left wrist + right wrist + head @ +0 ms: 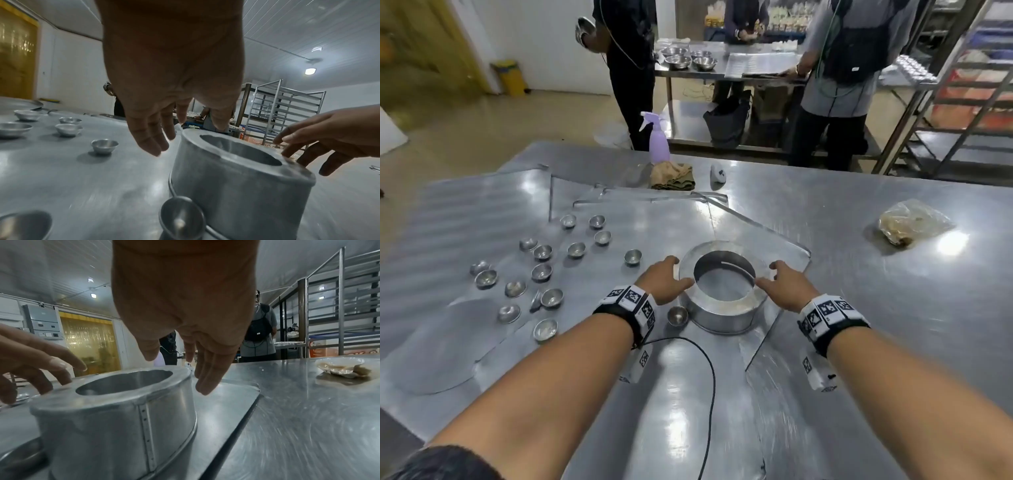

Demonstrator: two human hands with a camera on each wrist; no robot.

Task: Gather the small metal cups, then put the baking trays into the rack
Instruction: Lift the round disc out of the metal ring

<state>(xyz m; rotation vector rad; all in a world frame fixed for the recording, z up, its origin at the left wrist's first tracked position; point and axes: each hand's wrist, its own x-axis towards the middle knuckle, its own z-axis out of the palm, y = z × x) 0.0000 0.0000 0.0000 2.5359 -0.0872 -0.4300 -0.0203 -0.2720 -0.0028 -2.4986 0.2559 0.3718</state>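
Note:
Several small metal cups [541, 272] lie scattered on flat baking trays [482, 219] at the left of the steel table. One cup [677, 315] [182, 217] sits against a round metal ring mould [724, 318] [236, 194] [115, 426] at the centre. My left hand [666, 279] [156, 129] hovers at the mould's left rim, fingers straight and spread. My right hand [780, 282] [197, 361] is at its right rim, fingers straight, tips on or just off the rim. Neither hand holds anything. The tray rack [959, 89] [283, 110] [345, 305] stands beyond the table at the far right.
A purple spray bottle [658, 138], a crumpled cloth [673, 175] and a small white device [718, 172] sit at the table's far edge. A plastic bag of crumbs [911, 222] [343, 368] lies at the right. A black cable [709, 377] crosses the near table. People stand at a second table behind.

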